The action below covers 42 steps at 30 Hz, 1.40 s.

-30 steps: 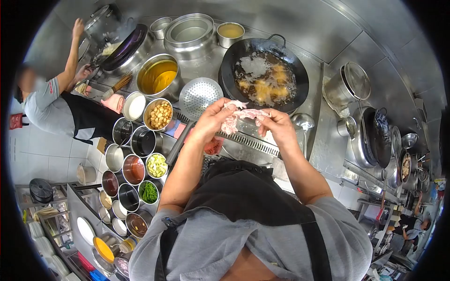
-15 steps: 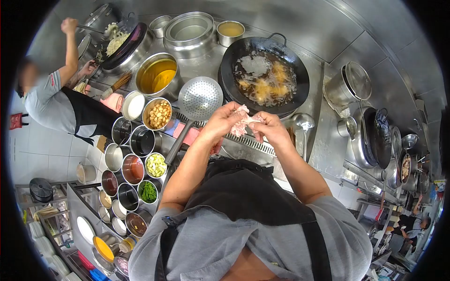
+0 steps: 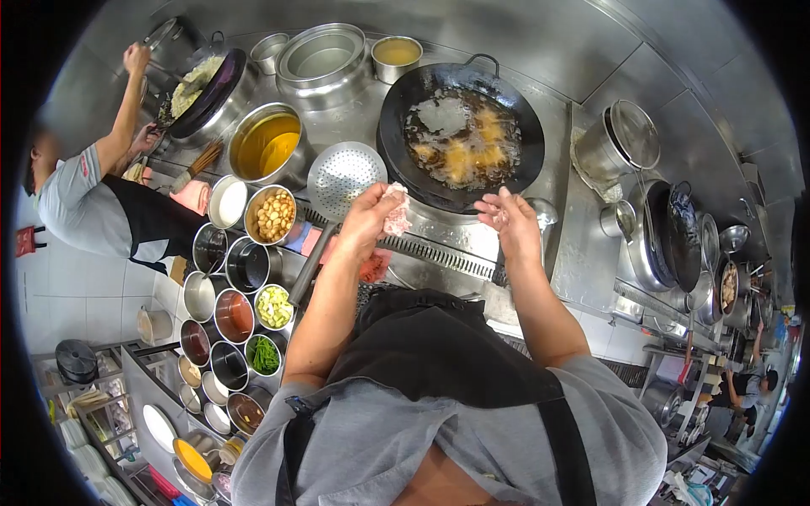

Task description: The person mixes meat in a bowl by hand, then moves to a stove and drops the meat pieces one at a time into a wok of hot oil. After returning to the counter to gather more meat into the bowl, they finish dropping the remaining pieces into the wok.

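Pink meat (image 3: 396, 212), near and left of the wok (image 3: 530, 145), no longer spans both hands: the left hand (image 3: 363, 223) pinches its bulk; whether the right hand's grip (image 3: 516, 226) holds any cannot be told.

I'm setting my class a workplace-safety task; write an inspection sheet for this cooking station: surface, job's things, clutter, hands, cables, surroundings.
Surface: stainless-steel range top, crowded with cookware.
Job's things: raw meat; wok with golden pieces in bubbling oil.
Clutter: perforated strainer beside the wok; ladle partly behind the right hand; open metal pots at image left.
Hands: left hand grips the meat; right hand raised, its grip unclear.
Cables: nothing seen.
Surroundings: co-worker at a second wok.
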Available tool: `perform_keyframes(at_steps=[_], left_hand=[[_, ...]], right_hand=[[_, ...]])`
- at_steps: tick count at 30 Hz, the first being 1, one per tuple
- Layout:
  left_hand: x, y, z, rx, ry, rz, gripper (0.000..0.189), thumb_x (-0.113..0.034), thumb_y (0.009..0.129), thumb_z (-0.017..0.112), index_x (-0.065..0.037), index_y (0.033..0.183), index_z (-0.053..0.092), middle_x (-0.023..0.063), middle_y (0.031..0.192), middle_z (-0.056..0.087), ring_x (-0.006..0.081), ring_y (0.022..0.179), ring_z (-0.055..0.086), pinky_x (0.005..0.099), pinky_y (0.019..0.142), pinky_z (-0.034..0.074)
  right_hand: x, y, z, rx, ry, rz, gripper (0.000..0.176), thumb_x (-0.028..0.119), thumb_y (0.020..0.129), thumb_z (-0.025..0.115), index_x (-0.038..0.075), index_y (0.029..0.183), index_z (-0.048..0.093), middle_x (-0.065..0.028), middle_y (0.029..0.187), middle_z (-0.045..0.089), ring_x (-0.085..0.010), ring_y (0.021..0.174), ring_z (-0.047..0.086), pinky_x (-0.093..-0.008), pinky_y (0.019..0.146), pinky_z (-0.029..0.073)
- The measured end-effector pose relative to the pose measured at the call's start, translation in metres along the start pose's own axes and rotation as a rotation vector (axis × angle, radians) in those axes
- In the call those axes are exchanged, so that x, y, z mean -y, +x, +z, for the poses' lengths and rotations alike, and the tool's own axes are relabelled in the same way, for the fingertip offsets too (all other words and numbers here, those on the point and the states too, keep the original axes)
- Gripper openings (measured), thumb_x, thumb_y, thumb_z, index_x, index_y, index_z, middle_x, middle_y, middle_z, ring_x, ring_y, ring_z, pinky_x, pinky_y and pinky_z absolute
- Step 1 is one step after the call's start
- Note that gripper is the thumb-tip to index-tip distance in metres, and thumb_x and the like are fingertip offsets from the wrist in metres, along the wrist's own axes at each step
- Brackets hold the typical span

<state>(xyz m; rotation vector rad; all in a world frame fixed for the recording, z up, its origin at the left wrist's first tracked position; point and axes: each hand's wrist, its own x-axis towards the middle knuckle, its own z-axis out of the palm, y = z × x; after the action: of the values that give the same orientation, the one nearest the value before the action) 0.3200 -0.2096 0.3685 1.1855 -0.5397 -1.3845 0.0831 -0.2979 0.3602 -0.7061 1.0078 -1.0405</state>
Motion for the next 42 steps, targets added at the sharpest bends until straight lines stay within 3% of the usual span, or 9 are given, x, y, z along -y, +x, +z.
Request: perform_keyframes(at_steps=[3, 8, 10, 15, 25, 27, 31, 38, 42], left_hand=[[0.005, 0.0, -0.001, 0.018, 0.064, -0.019, 0.011, -0.017, 0.091, 0.058, -0.007, 0.095, 0.057, -0.0029, 0.074, 0.058, 0.0029, 0.052, 0.049, 0.0186, 0.038, 0.025], [0.007, -0.003, -0.006, 0.017, 0.133, -0.05, 0.012, -0.016, 0.09, 0.058, -0.006, 0.097, 0.057, -0.0024, 0.075, 0.058, 0.0029, 0.055, 0.049, 0.0181, 0.04, 0.027], [0.003, -0.008, -0.002, 0.013, 0.129, -0.049, 0.017, -0.015, 0.088, 0.059, -0.005, 0.102, 0.057, -0.0015, 0.076, 0.059, 0.0038, 0.059, 0.05, 0.0186, 0.044, 0.031], [0.012, -0.009, -0.006, 0.041, 0.104, -0.085, 0.025, -0.015, 0.087, 0.059, -0.003, 0.109, 0.057, 0.0016, 0.082, 0.061, 0.006, 0.059, 0.05, 0.0203, 0.048, 0.035], [0.02, -0.009, -0.017, 0.034, 0.044, -0.159, 0.033, -0.012, 0.089, 0.054, 0.0, 0.12, 0.054, 0.006, 0.082, 0.064, 0.0091, 0.058, 0.051, 0.0215, 0.049, 0.037], [0.006, -0.017, -0.005, 0.022, 0.091, -0.148, 0.033, -0.011, 0.089, 0.054, -0.001, 0.12, 0.053, 0.0066, 0.085, 0.064, 0.0096, 0.061, 0.054, 0.0211, 0.049, 0.038], [0.008, -0.017, 0.0, 0.112, 0.125, -0.053, 0.029, -0.01, 0.09, 0.054, -0.002, 0.118, 0.05, 0.007, 0.093, 0.063, 0.0103, 0.071, 0.06, 0.0203, 0.051, 0.041], [-0.015, -0.014, 0.03, 0.248, 0.327, -0.088, 0.024, -0.017, 0.091, 0.056, -0.005, 0.109, 0.048, 0.0038, 0.089, 0.06, 0.0074, 0.064, 0.052, 0.0184, 0.044, 0.034], [-0.011, -0.013, 0.022, 0.213, 0.226, 0.028, 0.028, -0.019, 0.089, 0.056, -0.005, 0.111, 0.048, 0.0047, 0.089, 0.06, 0.008, 0.066, 0.051, 0.021, 0.049, 0.036]], right_hand=[[-0.004, 0.014, -0.007, 0.064, 0.052, -0.043, 0.018, 0.016, 0.088, 0.064, 0.003, 0.08, 0.055, -0.0122, 0.082, 0.063, -0.0241, 0.073, 0.067, -0.0327, 0.06, 0.056], [0.003, 0.028, -0.015, 0.112, -0.043, -0.145, 0.026, 0.017, 0.084, 0.071, 0.009, 0.067, 0.054, 0.0007, 0.052, 0.05, -0.0081, 0.041, 0.037, -0.0248, 0.04, 0.026], [0.002, 0.047, -0.02, -0.049, -0.518, -0.352, 0.034, 0.026, 0.084, 0.071, 0.008, 0.062, 0.053, 0.0012, 0.05, 0.048, -0.0074, 0.042, 0.039, -0.0277, 0.041, 0.026], [0.0, 0.095, -0.012, 0.026, -1.306, -0.345, 0.039, 0.037, 0.087, 0.061, -0.001, 0.078, 0.06, -0.0205, 0.081, 0.064, -0.0417, 0.082, 0.058, -0.0451, 0.073, 0.045], [-0.007, 0.113, -0.033, -0.029, -1.281, -0.5, 0.028, 0.016, 0.089, 0.052, 0.008, 0.114, 0.062, -0.0221, 0.106, 0.062, -0.037, 0.103, 0.057, -0.0407, 0.088, 0.046], [0.006, 0.089, -0.028, -0.051, -0.83, -0.725, 0.028, 0.005, 0.09, 0.051, 0.002, 0.117, 0.061, -0.016, 0.108, 0.066, -0.0247, 0.099, 0.064, -0.0329, 0.084, 0.049], [0.037, -0.015, 0.008, 0.162, -0.522, -0.43, 0.03, 0.006, 0.092, 0.053, -0.002, 0.121, 0.057, -0.0124, 0.1, 0.065, -0.0145, 0.084, 0.064, -0.0241, 0.065, 0.05], [-0.015, -0.026, 0.04, 0.63, -0.644, -0.406, 0.04, 0.017, 0.086, 0.066, -0.001, 0.121, 0.057, -0.0095, 0.1, 0.065, -0.0156, 0.086, 0.062, -0.027, 0.072, 0.051], [-0.016, -0.019, 0.033, 0.532, -0.432, -0.12, 0.029, 0.015, 0.087, 0.065, -0.003, 0.109, 0.06, -0.008, 0.092, 0.065, -0.0137, 0.076, 0.062, -0.0262, 0.065, 0.052]])
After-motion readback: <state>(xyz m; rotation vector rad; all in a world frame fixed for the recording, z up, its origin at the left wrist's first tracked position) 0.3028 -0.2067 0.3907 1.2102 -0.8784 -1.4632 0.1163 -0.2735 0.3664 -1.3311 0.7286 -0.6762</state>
